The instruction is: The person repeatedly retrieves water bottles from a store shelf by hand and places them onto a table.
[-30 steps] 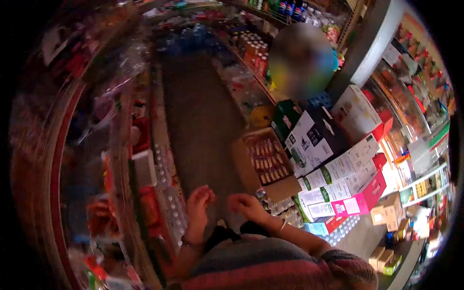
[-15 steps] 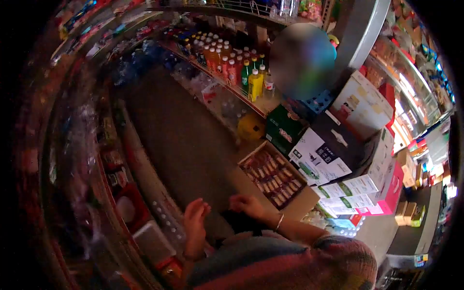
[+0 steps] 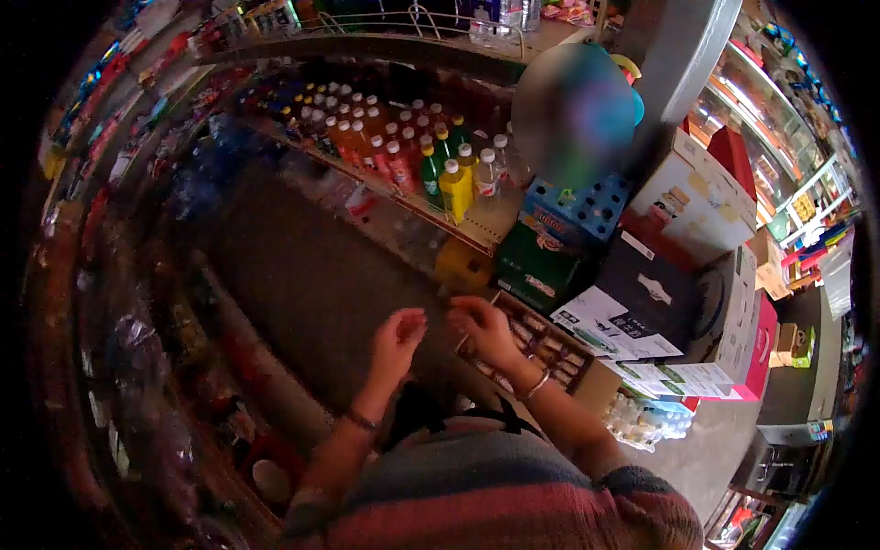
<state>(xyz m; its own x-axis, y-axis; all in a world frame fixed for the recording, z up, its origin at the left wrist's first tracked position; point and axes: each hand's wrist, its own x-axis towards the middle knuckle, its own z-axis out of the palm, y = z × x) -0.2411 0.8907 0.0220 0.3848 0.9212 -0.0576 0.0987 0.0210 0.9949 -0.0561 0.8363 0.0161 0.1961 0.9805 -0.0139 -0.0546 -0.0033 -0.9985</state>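
My left hand [image 3: 397,341] is raised in front of my chest, fingers loosely bent and pointing to the right, with nothing visible in it. Level with it, my right hand [image 3: 483,328] has its fingers half curled, apart from each other, and I see nothing in them. A gap separates the two hands. Behind my right hand and forearm lies an open carton [image 3: 591,385] of wrapped snacks [image 3: 550,353], partly covered by that arm. A bracelet [image 3: 534,383] circles my right wrist.
Bottled drinks [image 3: 401,165] line a low shelf at the back. Stacked cartons [image 3: 632,293] stand to the right, by a blue crate [image 3: 576,213] and a metal post [image 3: 683,73]. Wrapped bottles [image 3: 646,422] sit on the floor. Blurred shelves run along the left side.
Both hands have risen in view, and my right hand now overlaps the snack carton. The view has shifted, so the bottles appear farther left.
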